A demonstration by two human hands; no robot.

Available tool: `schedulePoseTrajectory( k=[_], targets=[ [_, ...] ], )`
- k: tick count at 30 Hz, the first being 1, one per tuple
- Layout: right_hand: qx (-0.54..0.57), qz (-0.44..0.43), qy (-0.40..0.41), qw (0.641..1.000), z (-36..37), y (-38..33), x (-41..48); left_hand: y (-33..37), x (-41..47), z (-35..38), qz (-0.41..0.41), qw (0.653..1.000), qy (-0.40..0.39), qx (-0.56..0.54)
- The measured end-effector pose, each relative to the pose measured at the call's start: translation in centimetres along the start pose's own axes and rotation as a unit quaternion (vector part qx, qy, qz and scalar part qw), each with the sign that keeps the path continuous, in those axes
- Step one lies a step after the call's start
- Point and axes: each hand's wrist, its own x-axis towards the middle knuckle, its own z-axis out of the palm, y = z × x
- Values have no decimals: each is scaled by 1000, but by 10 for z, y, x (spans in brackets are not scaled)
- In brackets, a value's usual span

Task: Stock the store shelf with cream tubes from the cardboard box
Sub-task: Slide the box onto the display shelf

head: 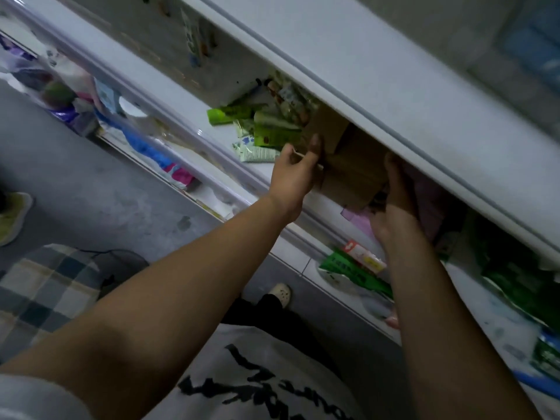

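Note:
A brown cardboard box (351, 165) sits on the white shelf (212, 131), partly tucked under the shelf board above. My left hand (295, 174) grips the box's left edge, thumb up against its side. My right hand (397, 204) presses flat on the box's right side, fingers reaching under the upper board. Left of the box lie several cream tubes (257, 153), green and white, in a loose pile. The inside of the box is hidden.
The upper shelf board (394, 101) overhangs close above the box. Pink packets (360, 221) lie under my right hand. The lower shelf holds green packs (348, 268) and bagged goods (151, 150). A checked stool (45, 286) and another person's shoe (12, 216) are on the grey floor.

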Motion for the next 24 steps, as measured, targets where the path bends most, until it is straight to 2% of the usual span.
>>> schedulePoseTrajectory(
  k=[6, 11, 15, 18, 21, 24],
  targets=[
    [78, 1, 0, 997, -20, 4, -11, -10, -14, 7, -30, 999, -27, 11],
    [61, 4, -4, 998, -27, 3, -14, -12, -26, 11, -46, 998, -12, 38],
    [-33, -54, -6, 998, -49, 28, 27, -16, -37, 17, -45, 994, -4, 103],
    [-118, -96, -13, 988, -51, 26, -4, -28, -47, 23, -22, 994, 32, 100],
    [-129, -84, 0, 988, -61, 31, -22, -39, -55, 25, -6, 995, 54, 84],
    [-148, -104, -36, 983, -71, 40, -25, -46, -63, 25, 29, 995, 69, 68]
  ],
)
